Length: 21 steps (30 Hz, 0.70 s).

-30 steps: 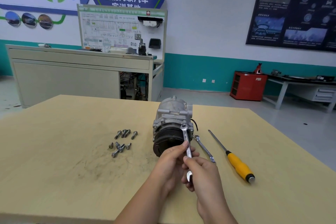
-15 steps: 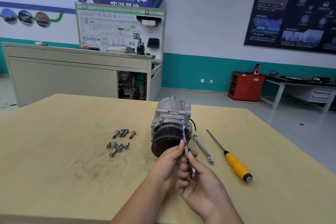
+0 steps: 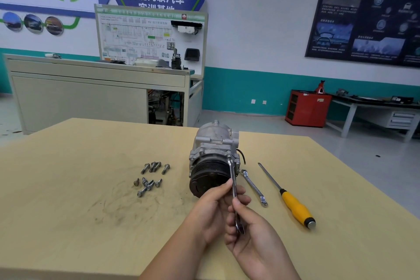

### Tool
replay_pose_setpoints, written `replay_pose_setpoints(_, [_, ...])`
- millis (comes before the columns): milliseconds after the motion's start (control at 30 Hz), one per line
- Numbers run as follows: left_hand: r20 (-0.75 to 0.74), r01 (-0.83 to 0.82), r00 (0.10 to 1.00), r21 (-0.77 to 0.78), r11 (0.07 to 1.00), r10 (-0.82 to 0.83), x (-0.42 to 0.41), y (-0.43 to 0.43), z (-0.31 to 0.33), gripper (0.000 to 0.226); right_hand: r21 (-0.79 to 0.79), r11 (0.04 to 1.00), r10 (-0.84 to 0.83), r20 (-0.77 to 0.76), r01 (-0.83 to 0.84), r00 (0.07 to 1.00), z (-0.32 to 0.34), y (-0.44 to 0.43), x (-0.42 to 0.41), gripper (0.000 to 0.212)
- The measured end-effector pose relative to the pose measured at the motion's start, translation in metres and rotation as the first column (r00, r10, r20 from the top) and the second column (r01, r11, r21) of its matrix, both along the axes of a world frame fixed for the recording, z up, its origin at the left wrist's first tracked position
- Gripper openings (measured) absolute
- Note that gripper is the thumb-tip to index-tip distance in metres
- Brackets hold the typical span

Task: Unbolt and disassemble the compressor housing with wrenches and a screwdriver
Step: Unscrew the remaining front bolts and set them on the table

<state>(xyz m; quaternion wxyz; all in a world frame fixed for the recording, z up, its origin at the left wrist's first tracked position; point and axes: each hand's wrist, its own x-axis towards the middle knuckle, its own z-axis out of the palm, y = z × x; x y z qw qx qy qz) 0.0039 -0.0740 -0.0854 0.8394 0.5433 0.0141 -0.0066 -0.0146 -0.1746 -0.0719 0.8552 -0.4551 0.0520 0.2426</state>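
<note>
A grey metal compressor (image 3: 213, 148) with a black pulley facing me lies mid-table. A steel wrench (image 3: 233, 179) has its far end set on the housing's front right side. My left hand (image 3: 211, 209) pinches the wrench's middle. My right hand (image 3: 252, 236), palm turned up, grips the wrench's near end. A second wrench (image 3: 254, 187) lies on the table right of the compressor. Further right lies a yellow-handled screwdriver (image 3: 295, 207). Several loose bolts (image 3: 150, 177) lie left of the compressor.
The tan wooden table (image 3: 68, 188) has scuff marks near the bolts. Beyond its far edge stand a beige cabinet (image 3: 79, 95) with a training board, a red tool cabinet (image 3: 306, 108) and a grey workbench (image 3: 372, 109).
My right hand has turned palm up and slid lower along the wrench. The wrench's far end has come down against the housing's front right side.
</note>
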Motion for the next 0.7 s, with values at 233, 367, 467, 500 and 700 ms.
replay_pose_setpoints(233, [0.008, -0.037, 0.999, 0.048, 0.998, 0.037, -0.002, -0.001, 0.003, 0.051, -0.143, 0.987, -0.056, 0.148, 0.077, 0.987, -0.005, 0.002, -0.001, 0.027])
replay_pose_setpoints(367, [0.002, -0.045, 0.999, 0.088, 0.995, 0.045, -0.003, 0.001, 0.004, 0.038, -0.182, 0.98, -0.052, 0.18, 0.085, 0.982, -0.006, 0.005, 0.001, 0.026])
replay_pose_setpoints(467, [-0.01, -0.042, 0.999, 0.111, 0.993, 0.043, -0.001, 0.002, 0.002, 0.036, -0.2, 0.974, -0.061, 0.204, 0.102, 0.977, -0.007, 0.008, 0.001, 0.027])
replay_pose_setpoints(500, [-0.008, -0.041, 0.999, 0.12, 0.992, 0.042, -0.001, 0.003, 0.001, 0.038, -0.202, 0.973, -0.067, 0.209, 0.11, 0.976, -0.008, 0.009, 0.001, 0.027])
replay_pose_setpoints(700, [0.022, -0.054, 0.998, 0.13, 0.99, 0.052, -0.003, 0.005, 0.0, 0.039, -0.164, 0.977, -0.099, 0.212, 0.135, 0.972, -0.008, 0.017, -0.003, 0.027])
